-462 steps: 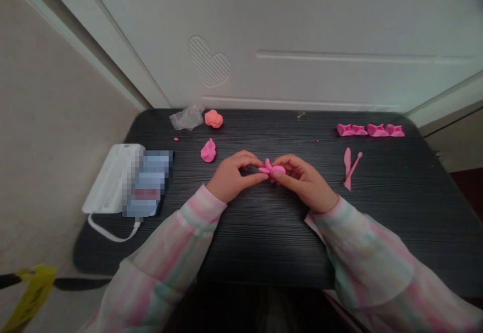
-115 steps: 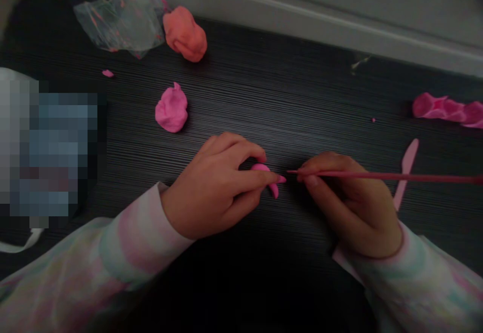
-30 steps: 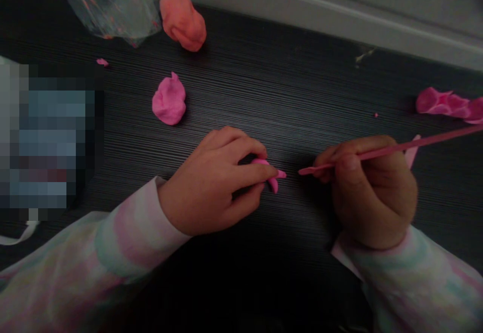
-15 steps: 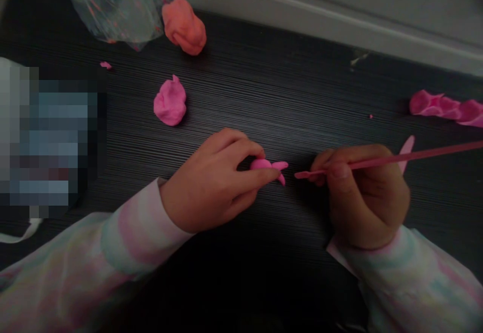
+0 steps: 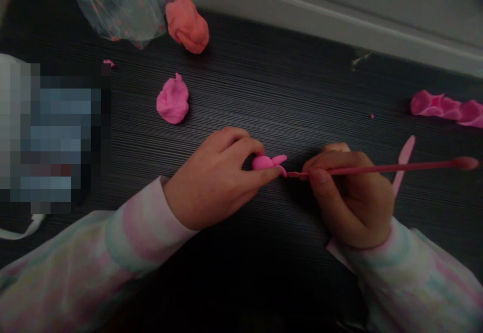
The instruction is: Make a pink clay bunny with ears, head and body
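My left hand [image 5: 219, 177] pinches a small pink clay figure [image 5: 262, 162] on the dark tabletop. The figure has a rounded body and two thin, ear-like points facing right; my fingers cover part of it. Like a pencil, my right hand [image 5: 347, 192] holds a pink modelling tool [image 5: 400, 167]. One end of the tool is rounded and sticks out to the right. Its other tip is at the lower point of the figure, touching or nearly so. Behind my right hand lies a pink plastic clay knife [image 5: 406, 152], partly hidden.
A pink clay lump [image 5: 172, 100] and an orange clay lump [image 5: 187, 25] lie at the back left, beside a crumpled clear bag [image 5: 124, 13]. A blurred-out phone [image 5: 60, 137] is at far left. A row of pink moulded pieces [image 5: 445, 107] lies at right, near a tiny pink crumb [image 5: 372, 116].
My right hand has moved left, bringing the tool's tip up to the clay figure. The figure has turned in my left fingers, its points swinging upward. Earlier, the tool lay crossed with the knife.
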Demonstrator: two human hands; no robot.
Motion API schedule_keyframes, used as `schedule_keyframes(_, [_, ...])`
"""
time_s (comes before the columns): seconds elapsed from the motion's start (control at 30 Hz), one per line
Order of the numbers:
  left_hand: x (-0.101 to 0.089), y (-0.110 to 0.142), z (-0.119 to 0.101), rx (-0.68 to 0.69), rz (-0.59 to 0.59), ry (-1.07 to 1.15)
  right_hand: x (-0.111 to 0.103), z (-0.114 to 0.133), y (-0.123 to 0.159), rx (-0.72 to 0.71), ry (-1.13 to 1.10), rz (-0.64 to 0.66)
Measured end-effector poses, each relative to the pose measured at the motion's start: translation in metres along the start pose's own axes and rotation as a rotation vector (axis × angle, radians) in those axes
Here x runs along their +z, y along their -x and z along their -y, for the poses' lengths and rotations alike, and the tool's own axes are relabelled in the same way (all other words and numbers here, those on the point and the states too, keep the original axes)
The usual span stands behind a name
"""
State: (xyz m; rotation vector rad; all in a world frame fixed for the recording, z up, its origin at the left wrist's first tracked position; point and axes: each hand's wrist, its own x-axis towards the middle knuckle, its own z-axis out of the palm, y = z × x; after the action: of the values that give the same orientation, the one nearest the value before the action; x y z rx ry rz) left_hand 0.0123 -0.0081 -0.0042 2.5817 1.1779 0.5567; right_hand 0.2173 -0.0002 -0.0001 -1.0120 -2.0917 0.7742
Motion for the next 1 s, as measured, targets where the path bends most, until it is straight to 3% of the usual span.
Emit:
schedule_keyframes(0.2, [0.0008, 0.0008, 0.0002, 0.017, -0.054, -0.006, 0.0018, -0.0017, 0.0020, 0.069, -0.033, -0.071])
schedule_keyframes(0.5, [-0.0001, 0.0029, 0.0011, -0.005, -0.015, 0.059, 0.0042, 0.0020, 0.0006, 0.126, -0.048, -0.135])
schedule_keyframes(0.73, [-0.0038, 0.0020, 0.0004, -0.136, -0.015, 0.084, 0.0055, 0.0014, 0.0015, 0.129, -0.041, -0.200])
schedule_keyframes(0.87, [-0.0033, 0.0022, 0.0007, -0.123, -0.007, 0.075, 0.0052, 0.0029, 0.0009, 0.143, 0.031, -0.222])
schedule_keyframes(1.0, [-0.0046, 0.0018, 0.0004, -0.165, -0.072, 0.114, 0.0034, 0.0047, -0.0017, 0.169, 0.149, -0.187])
